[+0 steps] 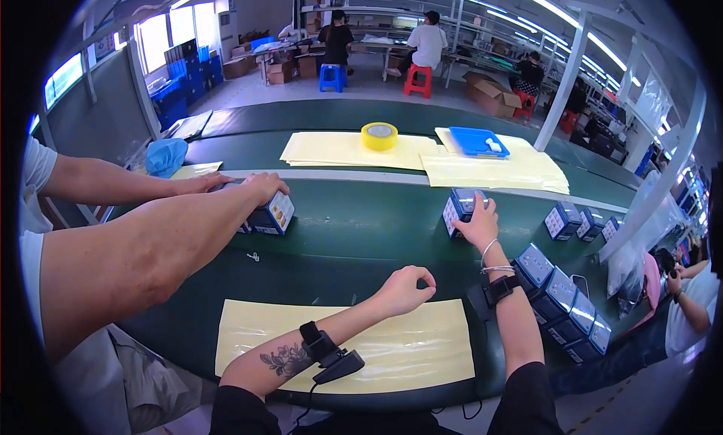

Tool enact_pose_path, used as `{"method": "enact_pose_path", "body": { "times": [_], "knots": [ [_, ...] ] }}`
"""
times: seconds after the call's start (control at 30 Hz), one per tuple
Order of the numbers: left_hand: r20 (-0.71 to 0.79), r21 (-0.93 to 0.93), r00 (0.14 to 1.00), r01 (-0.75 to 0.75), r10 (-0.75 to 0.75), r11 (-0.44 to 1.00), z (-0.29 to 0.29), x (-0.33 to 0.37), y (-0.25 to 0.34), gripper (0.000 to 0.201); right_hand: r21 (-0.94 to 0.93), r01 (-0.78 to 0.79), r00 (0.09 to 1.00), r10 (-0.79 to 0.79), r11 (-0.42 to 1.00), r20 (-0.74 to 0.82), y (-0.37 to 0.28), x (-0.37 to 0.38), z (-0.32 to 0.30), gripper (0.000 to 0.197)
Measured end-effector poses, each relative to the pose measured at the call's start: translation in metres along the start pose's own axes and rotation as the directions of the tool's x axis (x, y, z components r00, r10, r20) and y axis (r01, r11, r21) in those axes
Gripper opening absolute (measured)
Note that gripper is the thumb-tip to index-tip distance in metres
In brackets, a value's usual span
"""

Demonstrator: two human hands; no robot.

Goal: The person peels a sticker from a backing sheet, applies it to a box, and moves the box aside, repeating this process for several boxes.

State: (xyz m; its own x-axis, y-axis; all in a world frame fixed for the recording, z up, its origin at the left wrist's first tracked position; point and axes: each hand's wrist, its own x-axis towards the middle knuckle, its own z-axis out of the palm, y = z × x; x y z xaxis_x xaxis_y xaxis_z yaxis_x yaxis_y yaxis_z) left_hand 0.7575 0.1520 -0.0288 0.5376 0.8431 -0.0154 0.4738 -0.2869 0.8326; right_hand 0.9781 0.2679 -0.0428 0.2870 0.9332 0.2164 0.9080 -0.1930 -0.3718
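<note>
**Box under right hand, left hand holding nothing visible; slip and knock risks**

Right hand [479, 222] is closed over a blue box [454, 210], thumb on the near side, fingers over the top. Box sits on the green table [354, 222], ahead of and to the right of the left hand [407, 290]. Left is half-curled, gap between thumb and fingers, nothing seen in it; it's above the far part of a pale yellow sheet [422, 352].

Risks, my judgement: box top looks glossy and the hold is from above, so a loose pinch could let it slip or tip. Right wrist strap [500, 288] is just beside the row of boxes [559, 293]; an elbow swing could knock them, and the near end looks close to the table edge. Left wrist strap [325, 352] and its cable [311, 397] could drag or crease the sheet if the forearm drops.

Co-worker's hand [265, 185] is on another box [280, 211] at left; reaching that way could mean bumped arms. Small white bits [253, 257] near there could get swept away by a sleeve.
</note>
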Motion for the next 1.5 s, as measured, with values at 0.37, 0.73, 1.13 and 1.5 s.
{"method": "enact_pose_path", "body": {
  "times": [0.37, 0.73, 1.13, 1.5],
  "knots": [
    [-0.485, -0.433, 0.859, -0.071, -0.166, 0.899, -0.009, -0.019, -0.001, 0.058, 0.311, 0.460, 0.878, -0.479, 0.832, -0.017, -0.051, -0.085, -0.030, 0.077],
    [-0.427, -0.209, 0.902, -0.025, -0.068, 0.978, -0.024, -0.061, -0.020, 0.059, 0.373, 0.401, 0.813, -0.513, 0.837, 0.276, -0.078, -0.142, -0.046, 0.066],
    [-0.240, 0.368, 0.944, -0.126, 0.225, 0.921, -0.029, -0.063, -0.005, 0.019, 0.419, 0.643, 0.675, -0.733, 0.641, 0.087, -0.057, -0.124, -0.028, 0.062],
    [-0.379, 0.457, 0.873, -0.113, 0.308, 0.882, -0.015, -0.054, -0.013, 0.020, 0.320, 0.697, 0.663, -0.747, 0.641, 0.053, -0.059, -0.130, -0.022, 0.063]
  ]
}}
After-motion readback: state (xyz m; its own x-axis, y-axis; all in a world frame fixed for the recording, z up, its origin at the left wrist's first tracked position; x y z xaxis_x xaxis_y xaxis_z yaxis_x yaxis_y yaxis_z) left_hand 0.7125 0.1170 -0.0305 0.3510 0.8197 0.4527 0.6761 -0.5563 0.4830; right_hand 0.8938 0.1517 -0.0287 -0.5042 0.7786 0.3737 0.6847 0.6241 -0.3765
